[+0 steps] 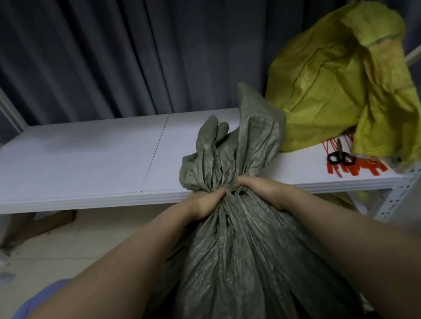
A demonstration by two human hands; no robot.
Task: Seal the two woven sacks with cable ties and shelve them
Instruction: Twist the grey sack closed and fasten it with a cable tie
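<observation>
Grey-green woven sack is standing upright between the person's forearms, in front of the white shelf board. The left hand and the right hand are gripping its gathered neck from opposite sides, fingers curled into the bunched fabric. The loose mouth is fanning out above them, over the board's front edge. Black-handled scissors are lying on red cable ties at the board's right end. The yellow woven sack is slumping, crumpled, just behind them, before a dark curtain.

Both hands grip the grey sack's gathered neck.
</observation>
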